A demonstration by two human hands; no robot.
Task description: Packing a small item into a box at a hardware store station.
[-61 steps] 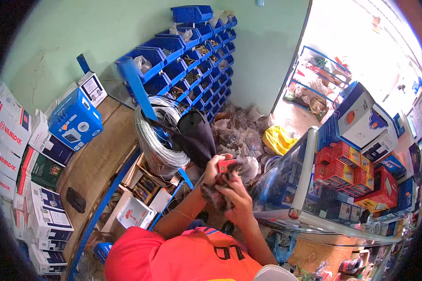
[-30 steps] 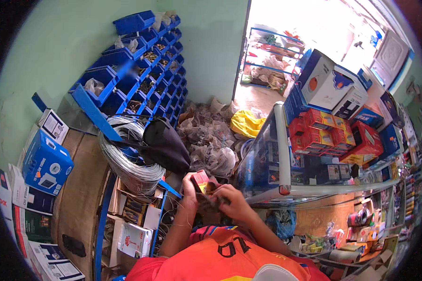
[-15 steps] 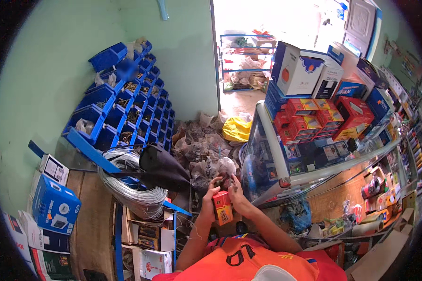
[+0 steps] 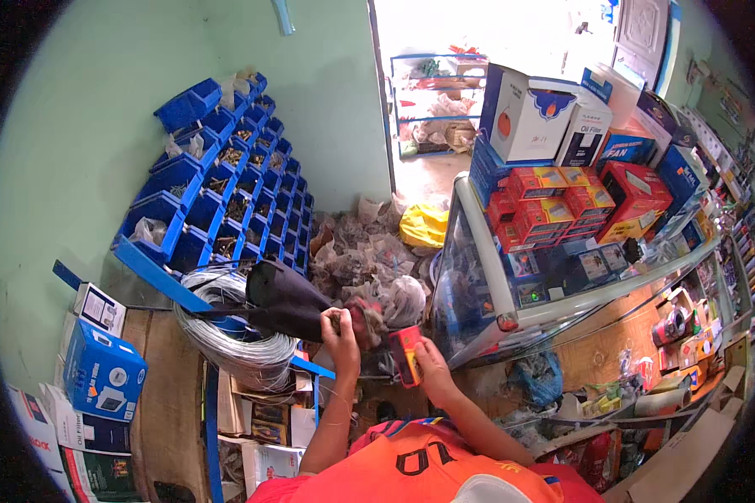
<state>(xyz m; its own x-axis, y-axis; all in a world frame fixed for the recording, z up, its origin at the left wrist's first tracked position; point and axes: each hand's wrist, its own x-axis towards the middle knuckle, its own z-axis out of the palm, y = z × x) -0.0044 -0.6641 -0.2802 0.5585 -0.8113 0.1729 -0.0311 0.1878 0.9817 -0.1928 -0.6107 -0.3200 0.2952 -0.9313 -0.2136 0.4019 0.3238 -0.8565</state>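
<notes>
Left hand (image 4: 342, 345): fingers closed in a pinch on a dark reddish cloth (image 4: 366, 324), which blurs and hangs to its right. Right hand (image 4: 433, 367): holding a small red-and-yellow box (image 4: 407, 357) by its right side, thumb and palm against it.

Box orientation: long axis runs roughly away from the body; far end leans slightly left, near end points back toward the wearer. It sits just left of the right hand, apart from the left hand.

Labels: box has a dark panel framed in red and yellow; print too small to read. Beyond and right of the right hand, stacked red-and-yellow boxes (image 4: 535, 220) on the glass counter (image 4: 488, 258) carry small print. Behind them, a white carton (image 4: 524, 126) shows an orange round emblem and a blue scalloped patch.

Left of the left hand: wire coil (image 4: 247, 365).
</notes>
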